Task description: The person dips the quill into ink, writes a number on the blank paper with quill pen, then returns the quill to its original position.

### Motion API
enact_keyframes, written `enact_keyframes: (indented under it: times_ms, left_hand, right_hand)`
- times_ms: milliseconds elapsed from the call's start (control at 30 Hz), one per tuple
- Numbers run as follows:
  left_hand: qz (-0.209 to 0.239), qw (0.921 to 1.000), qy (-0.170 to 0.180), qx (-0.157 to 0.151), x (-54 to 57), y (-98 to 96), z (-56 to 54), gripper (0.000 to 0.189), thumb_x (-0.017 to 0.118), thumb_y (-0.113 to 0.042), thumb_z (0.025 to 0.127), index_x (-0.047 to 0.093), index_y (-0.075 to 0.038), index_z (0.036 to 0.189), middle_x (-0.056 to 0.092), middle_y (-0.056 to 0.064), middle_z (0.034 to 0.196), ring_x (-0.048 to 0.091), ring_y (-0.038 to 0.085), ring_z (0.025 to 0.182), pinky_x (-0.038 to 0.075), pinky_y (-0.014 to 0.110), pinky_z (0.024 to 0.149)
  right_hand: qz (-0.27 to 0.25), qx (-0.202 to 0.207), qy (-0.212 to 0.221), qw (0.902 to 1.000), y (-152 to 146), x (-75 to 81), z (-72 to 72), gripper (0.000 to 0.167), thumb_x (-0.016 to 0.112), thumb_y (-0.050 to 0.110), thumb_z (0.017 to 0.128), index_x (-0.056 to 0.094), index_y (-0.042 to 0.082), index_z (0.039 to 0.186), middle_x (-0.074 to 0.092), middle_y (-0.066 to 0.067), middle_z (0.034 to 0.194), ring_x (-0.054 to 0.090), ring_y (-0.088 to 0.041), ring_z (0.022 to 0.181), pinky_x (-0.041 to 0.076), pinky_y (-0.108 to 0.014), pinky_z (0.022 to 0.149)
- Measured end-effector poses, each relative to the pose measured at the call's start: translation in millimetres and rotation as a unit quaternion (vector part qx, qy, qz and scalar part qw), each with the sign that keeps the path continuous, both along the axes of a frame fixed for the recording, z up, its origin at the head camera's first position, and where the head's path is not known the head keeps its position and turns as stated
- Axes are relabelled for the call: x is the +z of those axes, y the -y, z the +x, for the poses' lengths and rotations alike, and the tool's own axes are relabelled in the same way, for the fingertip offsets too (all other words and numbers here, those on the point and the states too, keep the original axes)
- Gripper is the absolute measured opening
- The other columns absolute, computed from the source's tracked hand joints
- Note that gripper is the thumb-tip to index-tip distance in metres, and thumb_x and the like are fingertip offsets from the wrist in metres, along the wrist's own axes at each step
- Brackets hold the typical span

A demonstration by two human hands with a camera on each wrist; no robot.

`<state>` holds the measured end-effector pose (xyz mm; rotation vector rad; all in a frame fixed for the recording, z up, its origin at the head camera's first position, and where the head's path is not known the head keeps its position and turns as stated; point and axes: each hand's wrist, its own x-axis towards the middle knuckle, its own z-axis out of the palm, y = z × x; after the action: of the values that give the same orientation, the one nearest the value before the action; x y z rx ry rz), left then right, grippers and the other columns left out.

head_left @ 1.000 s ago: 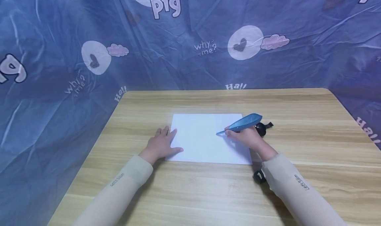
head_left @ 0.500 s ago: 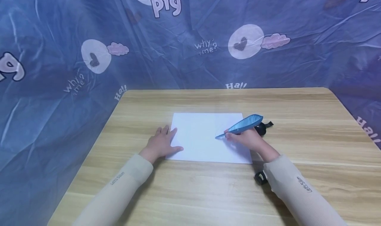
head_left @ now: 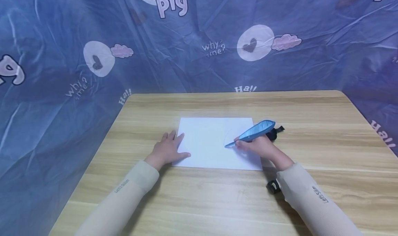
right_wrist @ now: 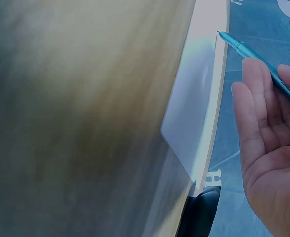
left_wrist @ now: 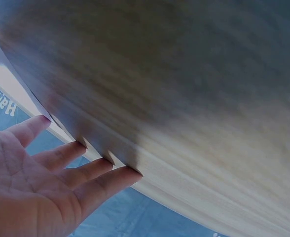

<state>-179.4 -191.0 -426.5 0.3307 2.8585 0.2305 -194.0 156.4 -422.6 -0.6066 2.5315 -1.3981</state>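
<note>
A white sheet of paper [head_left: 202, 142] lies on the wooden table. My right hand [head_left: 261, 147] pinches a blue feather-shaped pen [head_left: 256, 131] between thumb and fingers, its tip at the right half of the sheet. Beside the tip runs a faint curved line [head_left: 225, 135]. In the right wrist view the pen's slim shaft [right_wrist: 256, 55] slants out from the fingers to the paper. My left hand [head_left: 166, 150] rests spread at the paper's left edge, thumb on the sheet. The left wrist view shows its fingers [left_wrist: 93, 190] extended, fingertips at the tabletop.
Behind the right hand, beside the paper, is a rounded black object with a short strap-like end [head_left: 271, 134]. A smaller black object [head_left: 273, 187] lies by the right sleeve. A blue printed cloth [head_left: 186, 66] hangs around the table's [head_left: 199, 201] far and side edges.
The pen tip has moved down the page, towards me, with my right hand. A faint curved line now shows along its path. My left hand has stayed in place.
</note>
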Motion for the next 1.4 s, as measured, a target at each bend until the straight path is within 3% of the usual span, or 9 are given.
enact_keyframes:
  times_ms: [333, 900, 1400]
  left_hand:
    - [0.003, 1.0, 0.002, 0.001, 1.1, -0.5, -0.6, 0.092, 0.054, -0.07, 0.081, 0.028, -0.017, 0.152, 0.018, 0.023, 0.154, 0.015, 0.051, 0.136, 0.031, 0.066, 0.097]
    - [0.005, 0.9999, 0.007, 0.014, 3.9, -4.7, -0.8, 0.092, 0.054, -0.07, 0.081, 0.027, -0.017, 0.152, 0.017, 0.021, 0.155, 0.013, 0.05, 0.137, 0.028, 0.066, 0.099]
    - [0.007, 0.9999, 0.004, 0.007, 2.2, -4.0, -1.3, 0.091, 0.054, -0.069, 0.082, 0.027, -0.017, 0.152, 0.017, 0.022, 0.155, 0.014, 0.051, 0.136, 0.027, 0.067, 0.098]
  right_hand:
    - [0.007, 0.0, 0.009, 0.9999, -5, 1.5, 3.3, 0.023, 0.067, 0.016, 0.09, 0.07, 0.001, 0.107, 0.072, -0.002, 0.085, 0.067, -0.016, 0.076, 0.051, -0.028, 0.077]
    - [-0.001, 0.004, 0.027, 0.9996, -21, 2.6, 6.4, 0.023, 0.067, 0.013, 0.09, 0.07, 0.001, 0.108, 0.072, -0.002, 0.087, 0.067, -0.016, 0.08, 0.051, -0.027, 0.078]
    - [0.001, -0.004, 0.024, 0.9997, -31, 2.7, 13.0, 0.021, 0.067, 0.011, 0.09, 0.07, -0.001, 0.106, 0.072, -0.003, 0.088, 0.067, -0.017, 0.077, 0.051, -0.028, 0.076]
